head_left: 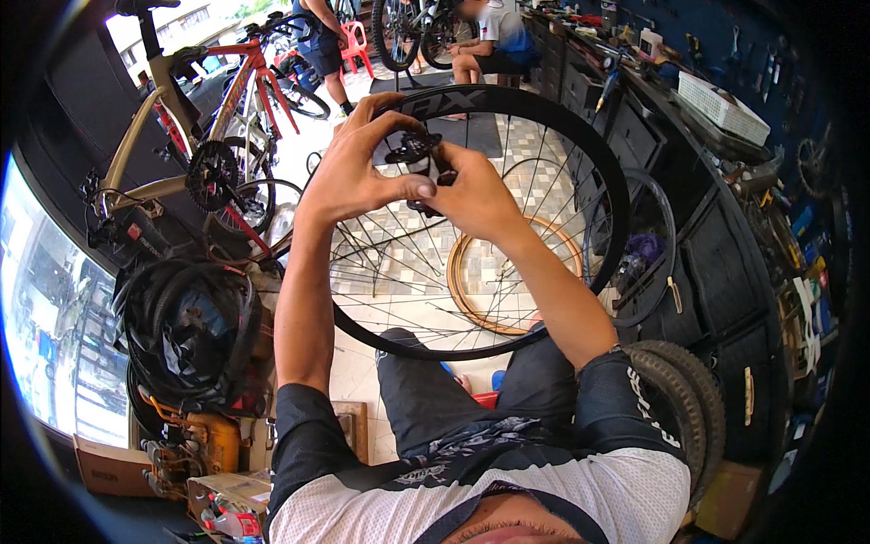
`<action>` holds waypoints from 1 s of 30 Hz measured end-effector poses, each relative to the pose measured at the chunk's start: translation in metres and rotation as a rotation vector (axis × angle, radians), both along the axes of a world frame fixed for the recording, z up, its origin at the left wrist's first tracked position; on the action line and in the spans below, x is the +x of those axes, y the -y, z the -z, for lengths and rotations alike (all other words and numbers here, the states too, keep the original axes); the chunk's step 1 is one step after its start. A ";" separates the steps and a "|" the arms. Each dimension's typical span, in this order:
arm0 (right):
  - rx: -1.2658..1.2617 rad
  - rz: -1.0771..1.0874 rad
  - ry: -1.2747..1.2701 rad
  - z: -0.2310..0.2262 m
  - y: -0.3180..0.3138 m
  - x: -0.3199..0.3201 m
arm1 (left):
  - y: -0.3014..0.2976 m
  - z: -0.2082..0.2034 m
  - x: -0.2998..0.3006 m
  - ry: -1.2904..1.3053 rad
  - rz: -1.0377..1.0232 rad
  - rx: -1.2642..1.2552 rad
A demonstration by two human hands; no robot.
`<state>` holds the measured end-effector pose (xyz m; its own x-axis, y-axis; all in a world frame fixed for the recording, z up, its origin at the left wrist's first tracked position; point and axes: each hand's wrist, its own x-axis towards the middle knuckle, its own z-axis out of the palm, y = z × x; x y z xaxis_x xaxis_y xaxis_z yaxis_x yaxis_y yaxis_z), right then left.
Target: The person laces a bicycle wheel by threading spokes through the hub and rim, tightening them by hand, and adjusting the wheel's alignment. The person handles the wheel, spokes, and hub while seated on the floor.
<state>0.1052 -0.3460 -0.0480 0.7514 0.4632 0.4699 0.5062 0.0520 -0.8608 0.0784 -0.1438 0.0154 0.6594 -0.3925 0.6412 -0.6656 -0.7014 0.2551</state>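
Observation:
A spoked bicycle wheel [619, 213] with a deep black rim lies in front of me, above my knees. Its spokes run in toward a black and silver hub [420, 163], which both hands surround. My left hand [358, 168] curves round the hub from the left, fingers over the top and thumb pressed at its lower side. From the right, my right hand [471, 192] closes on the same part. Its fingertips are partly hidden behind the hub, so the exact grip is hard to see.
A tan-walled tyre [453, 281] lies on the tiled floor beyond the spokes. Bicycles [213, 168] and a heap of black tyres [186, 326] stand left. Along the right runs a dark workbench [634, 136] with a white basket [723, 109]. Two other people [494, 45] are farther back.

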 end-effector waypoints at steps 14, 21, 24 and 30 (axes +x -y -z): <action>0.148 0.362 0.226 0.040 0.010 -0.011 | 0.004 0.013 0.003 0.054 -0.019 -0.182; -0.056 0.410 0.201 0.050 -0.014 0.019 | 0.009 0.016 -0.001 0.079 -0.061 -0.179; -0.091 0.304 0.110 0.042 -0.011 0.018 | 0.007 0.019 -0.001 0.088 -0.058 -0.202; -0.133 0.321 0.050 0.033 -0.004 0.012 | 0.008 0.025 0.002 0.165 -0.064 -0.199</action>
